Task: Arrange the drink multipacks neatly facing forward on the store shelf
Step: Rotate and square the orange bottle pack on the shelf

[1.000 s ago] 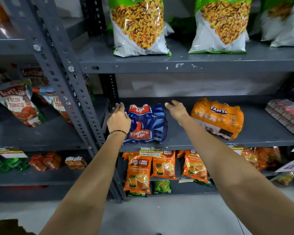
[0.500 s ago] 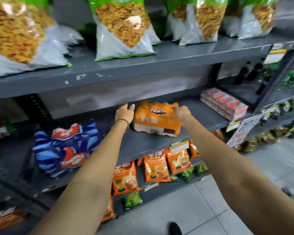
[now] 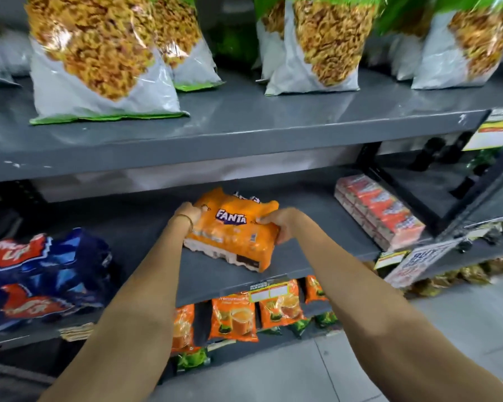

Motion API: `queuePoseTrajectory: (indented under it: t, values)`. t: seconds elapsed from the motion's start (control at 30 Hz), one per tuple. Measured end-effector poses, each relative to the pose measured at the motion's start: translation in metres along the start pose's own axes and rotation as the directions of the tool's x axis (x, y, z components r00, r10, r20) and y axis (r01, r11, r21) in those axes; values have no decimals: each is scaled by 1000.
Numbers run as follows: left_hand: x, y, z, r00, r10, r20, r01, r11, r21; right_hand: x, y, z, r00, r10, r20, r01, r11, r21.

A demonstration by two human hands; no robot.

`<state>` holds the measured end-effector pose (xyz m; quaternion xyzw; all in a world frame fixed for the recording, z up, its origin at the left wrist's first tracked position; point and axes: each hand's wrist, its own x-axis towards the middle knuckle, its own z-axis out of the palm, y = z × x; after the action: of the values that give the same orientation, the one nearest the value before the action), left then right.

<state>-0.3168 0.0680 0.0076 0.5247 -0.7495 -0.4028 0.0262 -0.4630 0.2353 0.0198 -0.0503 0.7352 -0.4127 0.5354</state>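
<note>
On the middle shelf (image 3: 215, 274), between both hands, lies the orange Fanta multipack (image 3: 233, 236), its white and purple logo turned up and toward the near edge. At the pack's left end the left hand (image 3: 188, 217) has its grip clamped on the upper corner, fingers curled over the wrap, a thin bangle (image 3: 186, 220) round the wrist. At the right end the right hand (image 3: 279, 224) has its grip closed on the pack too, thumb on top near the logo and fingers wrapped round the side and underneath. The pack sits skewed, its near right corner close to the shelf's front edge; whether its base rests fully on the shelf I cannot tell. Both forearms reach forward and inward from the near corners of the view, nearly straight, with the wrists bent slightly down onto the pack.

To the left on the same shelf, well apart from the hands, sits the blue and red Thums Up multipack (image 3: 44, 280), blurred. To the right, farther back, a stack of red and white cartons (image 3: 378, 213) runs along the shelf. Big snack bags (image 3: 99, 59) stand on the shelf above, and orange tea pouches (image 3: 233, 317) hang on the one below.
</note>
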Motion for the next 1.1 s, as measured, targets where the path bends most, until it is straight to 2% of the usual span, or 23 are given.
queuePoseTrajectory:
  t: [0.1, 0.23, 0.4, 0.5, 0.67, 0.73, 0.8, 0.83, 0.9, 0.93, 1.0, 1.1]
  values:
    - [-6, -3, 3, 998, -1, -68, -3, 999, -53, -3, 3, 7, 994, -67, -91, 68, 998, 13]
    - [-23, -14, 7, 982, 56, -178, -85, 984, -156, -9, 10, 8, 935, -238, -262, 226, 971, -77]
    - [-51, -30, 21, 924, 230, -306, -314, 913, -261, -25, 14, -7, 767, -564, -304, 484, 821, -302]
    - [-49, -42, 38, 926, 250, -282, -323, 912, -251, -30, 23, -18, 687, -681, -255, 558, 719, -415]
    - [-56, -59, 58, 944, 255, -211, -303, 921, -243, -15, 61, -33, 696, -680, -232, 459, 669, -585]
    - [-58, -57, 54, 954, 249, -167, -287, 920, -265, -14, 60, -44, 745, -649, -155, 433, 646, -629]
    - [-54, -56, 41, 962, 237, -135, -264, 932, -248, -15, 54, -52, 803, -589, -91, 472, 721, -507]
    - [-52, -57, 33, 965, 215, -150, -248, 931, -266, -20, 51, -54, 830, -547, -112, 481, 802, -353]
    - [-51, -52, 16, 964, 118, -238, -209, 890, -405, -25, 46, -54, 860, -429, -276, 438, 899, -31]
    - [-52, -45, 9, 960, 70, -270, -198, 854, -482, -26, 45, -54, 863, -353, -362, 398, 916, 55]
    - [-51, -18, -1, 966, 36, -255, -183, 796, -577, -29, 36, -50, 871, -242, -426, 324, 937, 130]
    - [-43, 23, -6, 992, 52, -114, -107, 823, -558, -34, 15, -38, 899, -228, -373, 302, 941, 152]
